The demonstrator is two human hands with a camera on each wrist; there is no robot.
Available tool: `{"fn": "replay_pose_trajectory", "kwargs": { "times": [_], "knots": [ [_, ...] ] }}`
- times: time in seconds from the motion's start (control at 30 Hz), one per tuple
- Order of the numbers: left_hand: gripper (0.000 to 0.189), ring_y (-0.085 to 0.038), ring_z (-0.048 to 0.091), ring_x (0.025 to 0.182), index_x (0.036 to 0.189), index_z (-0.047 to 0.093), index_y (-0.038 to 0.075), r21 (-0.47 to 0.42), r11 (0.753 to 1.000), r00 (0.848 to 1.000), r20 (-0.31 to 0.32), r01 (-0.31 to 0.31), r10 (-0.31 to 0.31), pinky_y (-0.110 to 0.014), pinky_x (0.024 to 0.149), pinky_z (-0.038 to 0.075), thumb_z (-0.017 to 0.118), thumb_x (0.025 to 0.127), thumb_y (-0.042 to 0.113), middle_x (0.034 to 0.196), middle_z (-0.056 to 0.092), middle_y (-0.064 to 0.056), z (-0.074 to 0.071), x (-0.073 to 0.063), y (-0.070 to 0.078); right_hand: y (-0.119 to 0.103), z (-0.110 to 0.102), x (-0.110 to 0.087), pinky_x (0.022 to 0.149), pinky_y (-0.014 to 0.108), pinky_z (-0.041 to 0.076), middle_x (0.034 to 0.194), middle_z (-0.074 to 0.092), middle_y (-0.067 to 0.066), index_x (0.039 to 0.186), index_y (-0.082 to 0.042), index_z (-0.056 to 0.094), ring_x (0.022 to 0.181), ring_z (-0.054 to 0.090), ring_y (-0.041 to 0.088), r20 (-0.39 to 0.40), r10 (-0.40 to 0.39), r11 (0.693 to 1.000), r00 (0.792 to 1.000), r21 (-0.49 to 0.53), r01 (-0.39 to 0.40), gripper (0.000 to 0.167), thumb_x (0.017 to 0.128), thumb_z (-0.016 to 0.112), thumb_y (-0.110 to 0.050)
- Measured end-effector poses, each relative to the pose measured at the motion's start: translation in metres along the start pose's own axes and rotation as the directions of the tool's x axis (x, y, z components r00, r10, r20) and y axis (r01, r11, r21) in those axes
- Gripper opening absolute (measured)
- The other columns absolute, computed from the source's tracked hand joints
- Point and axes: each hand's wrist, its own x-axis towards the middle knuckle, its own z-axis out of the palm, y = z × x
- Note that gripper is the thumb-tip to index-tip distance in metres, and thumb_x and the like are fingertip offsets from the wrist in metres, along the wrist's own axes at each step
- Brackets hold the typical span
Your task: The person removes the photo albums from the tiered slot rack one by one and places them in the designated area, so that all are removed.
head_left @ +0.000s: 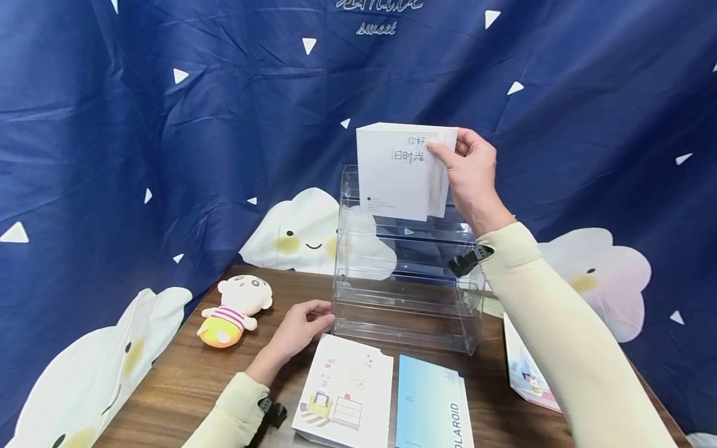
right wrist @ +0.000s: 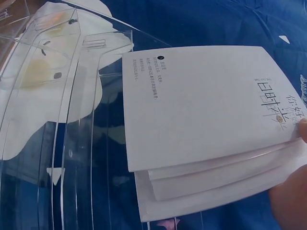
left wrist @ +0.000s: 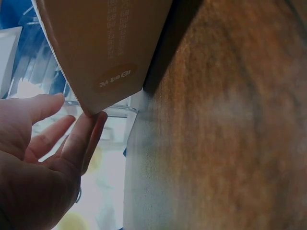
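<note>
My right hand (head_left: 473, 171) pinches the right edge of a white book (head_left: 392, 174) with dark Chinese lettering, thumb on its front. In the right wrist view, inner layers show between the covers of the white book (right wrist: 206, 105). The book is held upright at the top of a clear plastic tiered rack (head_left: 403, 292), overlapping it in view; contact cannot be told. My left hand (head_left: 297, 330) is at the rack's lower left edge, with its fingers extended. In the left wrist view, the left hand (left wrist: 53, 143) appears beside a box corner, its fingers loosely spread.
In front of the rack lie a white illustrated box (head_left: 350, 392) and a blue booklet (head_left: 428, 398). A plush doll (head_left: 235, 311) lies to the left on the wooden table (head_left: 168, 386). Another illustrated book (head_left: 526, 367) is partly behind the right arm. A blue curtain (head_left: 252, 112) hangs behind.
</note>
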Motion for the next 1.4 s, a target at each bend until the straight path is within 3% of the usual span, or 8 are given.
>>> {"fn": "replay_pose_trajectory", "kwargs": {
  "times": [0.27, 0.57, 0.73, 0.93, 1.4],
  "knots": [
    [0.037, -0.027, 0.083, 0.107, 0.138, 0.073, -0.003, -0.015, 1.0, 1.0, 0.002, 0.003, -0.003, -0.03, 0.089, 0.07, 0.077, 0.107, 0.015, 0.124, 0.08, -0.019, 0.001, 0.002, 0.001, -0.008, -0.029, -0.008, 0.076, 0.022, 0.064, 0.096, 0.083, -0.006, 0.115, -0.009, 0.078, 0.087, 0.08, 0.009, -0.042, -0.001, 1.0, 0.999, 0.024, 0.002, 0.024, 0.094, 0.09, -0.004],
    [0.038, -0.031, 0.082, 0.11, 0.14, 0.071, -0.004, -0.016, 1.0, 1.0, 0.006, 0.01, -0.01, -0.033, 0.091, 0.07, 0.076, 0.107, 0.015, 0.127, 0.079, -0.021, -0.001, 0.002, 0.0, -0.009, -0.058, -0.03, 0.075, 0.02, 0.064, 0.094, 0.085, -0.005, 0.112, -0.007, 0.079, 0.086, 0.081, 0.009, -0.057, 0.015, 0.997, 0.998, 0.071, -0.011, 0.022, 0.094, 0.088, 0.001],
    [0.035, -0.027, 0.082, 0.107, 0.137, 0.074, -0.002, -0.005, 1.0, 1.0, -0.018, 0.017, -0.017, -0.031, 0.089, 0.07, 0.078, 0.106, 0.015, 0.123, 0.081, -0.017, -0.004, -0.004, -0.002, -0.006, -0.071, -0.051, 0.077, 0.018, 0.063, 0.095, 0.085, -0.005, 0.112, -0.007, 0.078, 0.087, 0.08, 0.008, -0.058, 0.057, 0.996, 0.997, 0.074, -0.053, 0.022, 0.094, 0.087, 0.003],
    [0.034, -0.026, 0.082, 0.106, 0.136, 0.075, -0.001, -0.004, 1.0, 1.0, -0.024, 0.009, -0.009, -0.031, 0.088, 0.07, 0.079, 0.106, 0.014, 0.121, 0.082, -0.016, -0.006, -0.004, 0.001, -0.008, -0.098, -0.073, 0.074, 0.018, 0.065, 0.096, 0.086, -0.001, 0.11, -0.005, 0.078, 0.084, 0.082, 0.009, -0.046, 0.08, 0.986, 0.996, 0.153, -0.072, 0.026, 0.09, 0.089, 0.008],
    [0.037, -0.034, 0.082, 0.112, 0.139, 0.072, -0.005, -0.047, 0.999, 1.0, 0.0, 0.011, -0.011, -0.031, 0.091, 0.07, 0.076, 0.107, 0.013, 0.128, 0.079, -0.023, -0.004, -0.004, -0.002, -0.014, -0.178, -0.143, 0.065, 0.015, 0.059, 0.098, 0.087, -0.002, 0.112, -0.006, 0.078, 0.08, 0.079, 0.004, -0.005, 0.102, 0.989, 0.995, 0.107, -0.101, 0.026, 0.096, 0.078, 0.015]
  ]
}}
